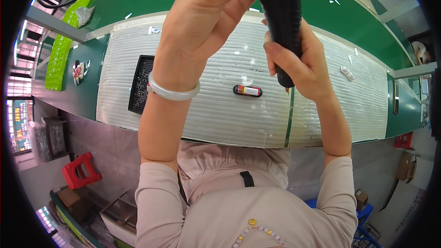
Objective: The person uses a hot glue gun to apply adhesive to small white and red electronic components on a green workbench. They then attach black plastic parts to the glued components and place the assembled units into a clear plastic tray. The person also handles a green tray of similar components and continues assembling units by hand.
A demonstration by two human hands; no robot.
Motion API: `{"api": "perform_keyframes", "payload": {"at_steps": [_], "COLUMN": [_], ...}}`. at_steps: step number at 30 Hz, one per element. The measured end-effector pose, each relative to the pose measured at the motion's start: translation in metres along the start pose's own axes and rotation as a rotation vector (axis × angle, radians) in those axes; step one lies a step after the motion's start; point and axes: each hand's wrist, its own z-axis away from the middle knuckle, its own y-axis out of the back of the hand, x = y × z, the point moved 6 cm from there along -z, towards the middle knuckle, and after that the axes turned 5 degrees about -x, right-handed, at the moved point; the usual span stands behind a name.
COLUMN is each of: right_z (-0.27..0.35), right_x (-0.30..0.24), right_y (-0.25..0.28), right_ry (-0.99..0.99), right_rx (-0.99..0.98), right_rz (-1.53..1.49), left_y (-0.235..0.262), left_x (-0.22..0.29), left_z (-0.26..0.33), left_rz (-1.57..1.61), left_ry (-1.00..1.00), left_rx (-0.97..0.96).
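My right hand is closed around the lower part of a long black handheld device with a ribbed side, lifted above the workbench. What the device is exactly I cannot make out, since its upper end runs out of view. At that upper end my left hand grips it with curled fingers; its fingertips are partly cut off by the picture's top edge. Below, a small black oblong item with a red, yellow and white label lies on the ribbed pale mat.
A black tray lies left of my left forearm. Scattered white pieces dot the mat and green bench. A lime-green grid mat lies far left, near small red-and-white items. A red stool stands on the floor.
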Motion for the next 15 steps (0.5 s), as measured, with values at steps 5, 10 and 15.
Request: {"api": "perform_keyframes", "payload": {"at_steps": [5,10,15], "right_z": [-0.012,-0.015,-0.02], "right_x": [-0.012,-0.011,0.007], "right_y": [0.031,0.061,0.071], "right_ry": [0.162,0.233,0.212], "right_rx": [0.244,0.343,0.36], "right_rz": [-0.092,-0.162,-0.207], "left_y": [0.026,0.052,0.045], "left_x": [-0.014,-0.071,-0.094], "left_z": [0.023,0.065,0.066], "left_rz": [-1.06,-1.572,-1.57], "left_ry": [-0.122,0.15,0.146], "left_rx": [0.221,-0.034,-0.177]}}
